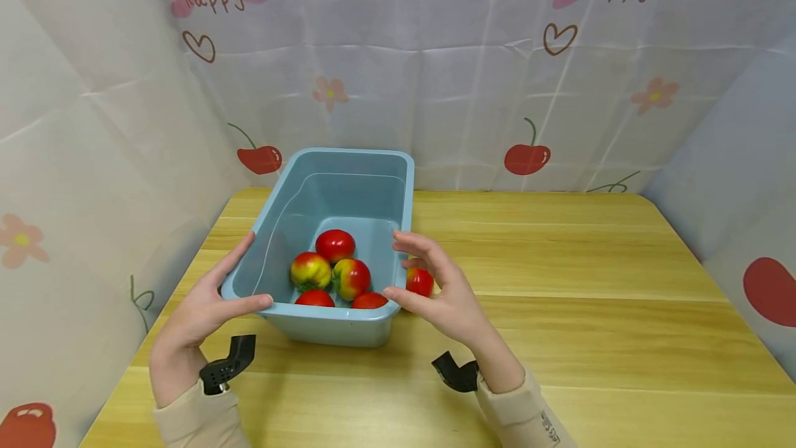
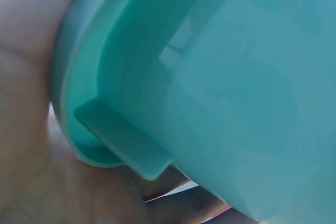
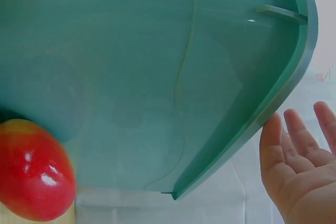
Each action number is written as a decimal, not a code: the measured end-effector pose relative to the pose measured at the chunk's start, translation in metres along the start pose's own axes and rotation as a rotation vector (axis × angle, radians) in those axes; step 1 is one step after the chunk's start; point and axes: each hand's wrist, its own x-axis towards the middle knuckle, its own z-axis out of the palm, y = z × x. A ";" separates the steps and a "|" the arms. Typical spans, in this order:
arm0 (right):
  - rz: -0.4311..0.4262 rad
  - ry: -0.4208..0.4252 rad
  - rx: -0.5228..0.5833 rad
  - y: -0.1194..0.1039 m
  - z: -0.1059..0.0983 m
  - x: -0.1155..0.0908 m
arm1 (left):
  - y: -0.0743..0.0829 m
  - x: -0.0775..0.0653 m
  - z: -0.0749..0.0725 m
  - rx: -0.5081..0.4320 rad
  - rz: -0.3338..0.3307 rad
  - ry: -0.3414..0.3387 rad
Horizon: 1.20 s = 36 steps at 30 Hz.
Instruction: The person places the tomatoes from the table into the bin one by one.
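Note:
A light-blue plastic bin (image 1: pixel 329 327) stands at the left of the table, and several glossy red and yellow fruits (image 1: pixel 336 245) lie inside it. My left hand (image 1: pixel 193 310) grips the bin's front left corner, the thumb over the front rim and the other fingers along the left side. At the front right corner my right hand (image 1: pixel 444 299) is held with spread, slightly bent fingers. In the right wrist view a fingertip of it touches the rim (image 3: pixel 247 135), without closing round it. Another red fruit (image 1: pixel 420 282) sits outside the bin on the right, partly hidden by the right hand.
The wooden table (image 1: pixel 591 316) extends to the right of the bin. A white curtain (image 1: pixel 460 88) printed with cherries, hearts and flowers hangs behind, and more printed cloth (image 1: pixel 93 137) borders the left side.

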 end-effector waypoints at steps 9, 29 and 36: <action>0.006 0.028 -0.016 0.002 -0.004 0.000 | -0.001 0.000 0.000 -0.002 0.001 0.002; 0.065 0.138 -0.004 0.014 -0.025 0.005 | 0.000 0.000 -0.001 0.008 0.009 -0.002; 0.149 0.163 -0.021 0.013 -0.031 0.008 | 0.001 0.000 -0.001 0.014 0.008 -0.003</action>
